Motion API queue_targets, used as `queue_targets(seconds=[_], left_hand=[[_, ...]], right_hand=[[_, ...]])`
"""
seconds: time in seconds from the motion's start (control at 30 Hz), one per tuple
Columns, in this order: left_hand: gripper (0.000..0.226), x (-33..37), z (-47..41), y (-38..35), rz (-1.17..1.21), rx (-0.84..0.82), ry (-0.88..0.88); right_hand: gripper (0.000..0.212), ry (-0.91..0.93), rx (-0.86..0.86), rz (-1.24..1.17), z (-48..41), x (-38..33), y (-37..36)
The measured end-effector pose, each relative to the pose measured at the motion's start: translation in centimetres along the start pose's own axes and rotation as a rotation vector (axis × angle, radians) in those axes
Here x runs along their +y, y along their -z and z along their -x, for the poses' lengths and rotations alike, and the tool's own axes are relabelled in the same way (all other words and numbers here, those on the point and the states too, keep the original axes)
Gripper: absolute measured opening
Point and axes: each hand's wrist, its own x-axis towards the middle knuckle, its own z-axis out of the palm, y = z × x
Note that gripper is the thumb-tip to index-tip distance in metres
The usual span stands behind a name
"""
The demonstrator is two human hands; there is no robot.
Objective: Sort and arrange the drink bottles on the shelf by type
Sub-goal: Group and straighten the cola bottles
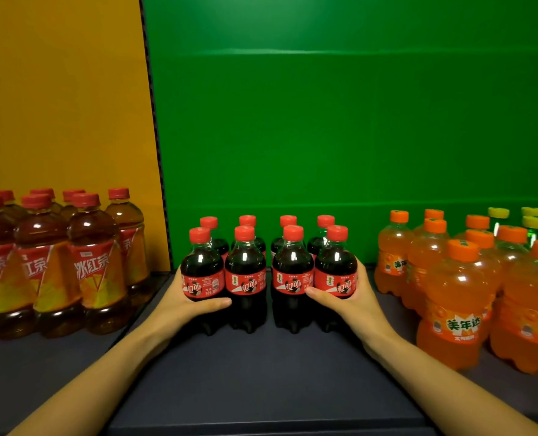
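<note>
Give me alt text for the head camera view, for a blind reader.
Left hand and right hand grip the ends of an eight-bottle cola block on a dark shelf; iced tea bottles stand left, orange soda bottles right.

Body in view: left forearm (pixel 104 372) and right forearm (pixel 434 372), both bare to the frame edge, slim, tapering at the wrists. Left grip (pixel 189 309) and right grip (pixel 352 306) bare too. Right thumbnail looks short-trimmed.
</note>
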Motion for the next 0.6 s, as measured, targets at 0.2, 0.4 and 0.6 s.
queue_targets(seconds=[0.2,0.4,0.6], left_hand=[[0.103,-0.8,-0.2,-0.2,0.042,0.039,-0.013],[0.104,-0.6,0.0,-0.7,0.059,0.045,-0.037],[0.131,0.7,0.7,-0.1,0.011,0.014,0.006]], right_hand=[[0.078,0.02,-0.014,0.025,0.0,0.0,-0.1],[0.075,0.036,-0.015,0.1,0.1,-0.2,-0.4],[0.08,-0.017,-0.035,0.196,1.2,-0.9,0.0]])
